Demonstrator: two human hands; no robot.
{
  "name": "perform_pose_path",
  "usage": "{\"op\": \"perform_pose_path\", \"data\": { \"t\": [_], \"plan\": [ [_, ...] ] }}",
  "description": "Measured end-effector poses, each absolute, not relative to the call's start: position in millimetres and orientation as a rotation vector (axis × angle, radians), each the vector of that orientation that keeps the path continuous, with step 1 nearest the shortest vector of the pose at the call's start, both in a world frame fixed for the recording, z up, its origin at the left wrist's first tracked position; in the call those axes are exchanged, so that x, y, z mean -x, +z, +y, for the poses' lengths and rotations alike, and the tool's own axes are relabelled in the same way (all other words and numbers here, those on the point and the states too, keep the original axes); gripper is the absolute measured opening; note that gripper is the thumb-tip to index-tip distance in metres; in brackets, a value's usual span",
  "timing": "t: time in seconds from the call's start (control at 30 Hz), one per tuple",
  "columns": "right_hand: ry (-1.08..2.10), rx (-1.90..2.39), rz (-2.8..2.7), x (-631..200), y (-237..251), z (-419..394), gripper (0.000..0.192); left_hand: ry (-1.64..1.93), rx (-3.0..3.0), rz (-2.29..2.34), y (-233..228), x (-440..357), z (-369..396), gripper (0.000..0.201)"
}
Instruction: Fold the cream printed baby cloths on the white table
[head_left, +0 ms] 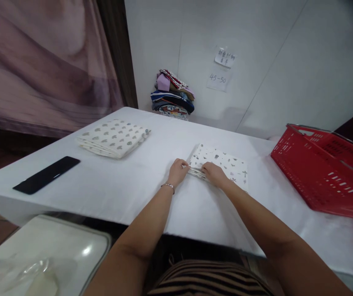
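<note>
Both hands rest on the near-left edge of a folded patterned cloth (218, 165) on the white table (133, 185), the left hand (178, 171) and right hand (214, 172) apparently pinching it, with the cloth stretching away rightward.

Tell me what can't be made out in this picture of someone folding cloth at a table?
Head view, the only one:
- Red basket: its inside is hidden by its near wall, and the right edge cuts it off.
- Paper notes on the wall: upper writing too small to read.
- Left hand and right hand: fingertips hidden in the folded patterned cloth.
- Pile of fabrics: too far to count.
</note>
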State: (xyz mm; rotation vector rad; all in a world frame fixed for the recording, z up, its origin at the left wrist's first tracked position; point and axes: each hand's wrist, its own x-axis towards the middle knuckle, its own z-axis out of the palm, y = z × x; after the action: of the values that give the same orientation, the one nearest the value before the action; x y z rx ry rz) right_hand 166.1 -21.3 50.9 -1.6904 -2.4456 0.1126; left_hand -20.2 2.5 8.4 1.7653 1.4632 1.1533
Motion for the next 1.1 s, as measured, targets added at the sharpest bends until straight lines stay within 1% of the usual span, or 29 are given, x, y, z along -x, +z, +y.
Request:
{"op": "perform_pose_path", "data": {
  "t": [0.13, 0.27, 0.47, 0.5, 0.6, 0.67, 0.93, 1.1],
  "plan": [
    [0.229, 1.706, -2.341, -168.8, 48.4, -18.9, 0.021, 1.146, -1.783, 1.463, 7.2, 19.6, 3.3, 0.001],
    [0.307, 1.685, -2.282, -171.7, 46.7, -17.0, 0.02, 1.113, -1.794, 1.485, 9.8, 19.1, 1.6, 0.004],
    [0.352, 1.662, -2.279, -171.4, 47.6, -15.9, 0.019, 1.098, -1.886, 1.516, 14.2, 19.7, -3.6, 0.003],
    [0.35, 1.664, -2.29, -171.1, 47.8, -16.0, 0.018, 1.096, -1.907, 1.512, 14.4, 19.8, -4.1, 0.006],
    [0.327, 1.661, -2.33, -170.4, 47.8, -16.5, 0.018, 1.067, -1.953, 1.508, 13.9, 19.6, -4.3, 0.015],
    [0.309, 1.639, -2.357, -169.5, 47.8, -17.1, 0.017, 1.047, -1.972, 1.516, 12.9, 19.3, -3.8, 0.016],
    [0.134, 1.633, -2.496, -154.9, 50.9, -15.7, 0.02, 1.064, -1.978, 1.524, 9.1, 19.2, -2.9, 0.011],
    [-0.006, 1.661, -2.548, -142.7, 48.9, -10.1, 0.016, 1.083, -1.957, 1.533, 9.5, 19.8, -2.4, 0.007]
  ]
}}
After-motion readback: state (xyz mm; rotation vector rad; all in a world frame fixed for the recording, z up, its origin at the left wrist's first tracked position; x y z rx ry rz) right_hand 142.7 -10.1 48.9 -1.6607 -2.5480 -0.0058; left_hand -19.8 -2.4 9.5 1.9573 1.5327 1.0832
